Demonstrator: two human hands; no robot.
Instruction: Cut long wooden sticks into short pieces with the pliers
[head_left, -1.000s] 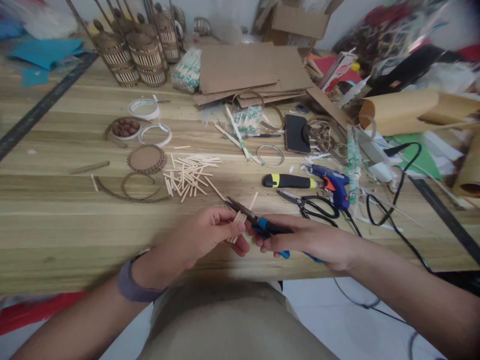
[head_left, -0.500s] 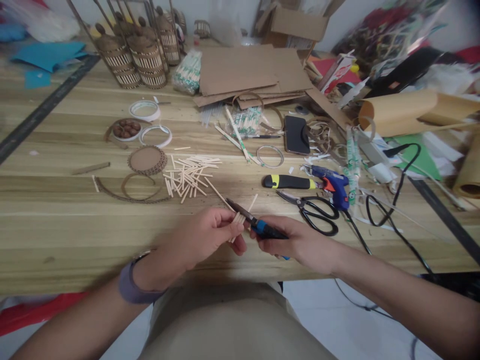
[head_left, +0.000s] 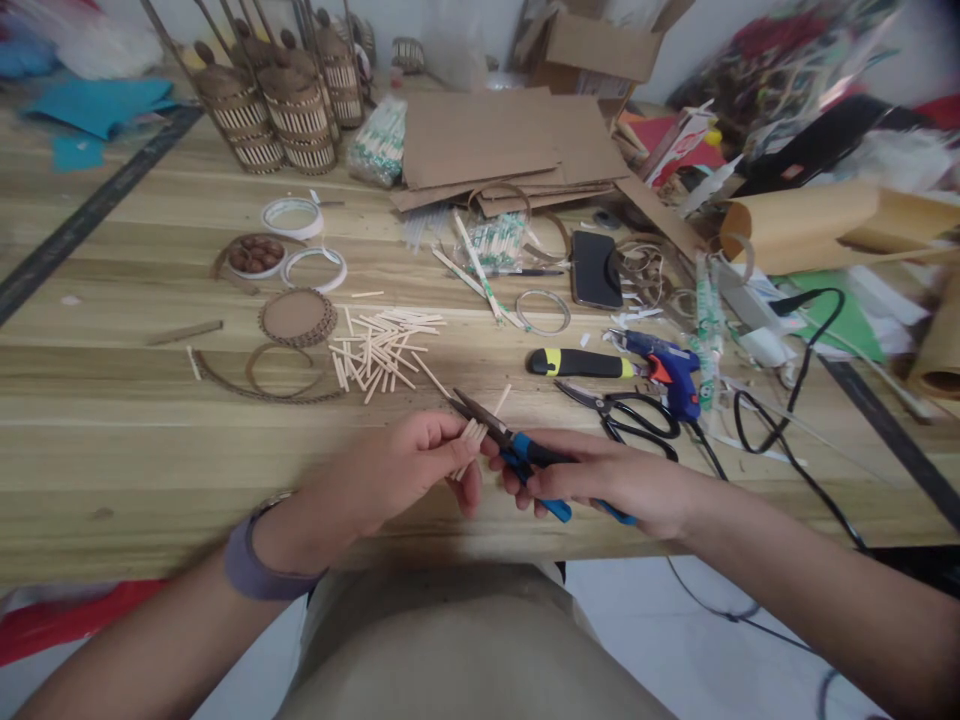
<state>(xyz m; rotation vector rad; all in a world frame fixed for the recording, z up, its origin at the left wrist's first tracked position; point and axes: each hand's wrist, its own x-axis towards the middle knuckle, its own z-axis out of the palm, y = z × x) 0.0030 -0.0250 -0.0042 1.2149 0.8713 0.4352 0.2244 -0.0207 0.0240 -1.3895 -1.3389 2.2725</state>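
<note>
My left hand [head_left: 409,465] pinches a few thin wooden sticks [head_left: 472,434] between thumb and fingers. In my right hand [head_left: 626,482] are long-nose pliers [head_left: 537,450] with blue and black handles. Their jaws are parted and lie across the sticks just above my left fingertips. One stick sticks out to the upper left beyond the jaws, another to the upper right. Past my left hand a loose pile of short cut sticks [head_left: 384,345] lies on the wooden table [head_left: 112,430].
Right of the pliers lie black-handled scissors [head_left: 637,415], a black-and-yellow handled tool [head_left: 581,363] and a blue glue gun [head_left: 667,372] with its cord. A round cardboard disc [head_left: 298,316], tape rolls [head_left: 291,217], a phone [head_left: 596,270] and cardboard sheets [head_left: 487,140] lie farther back.
The pliers have opened: their jaws and handles, closer together before, are now spread apart. My right fingers have loosened around the handles. My left hand has shifted slightly left, still holding the sticks.
</note>
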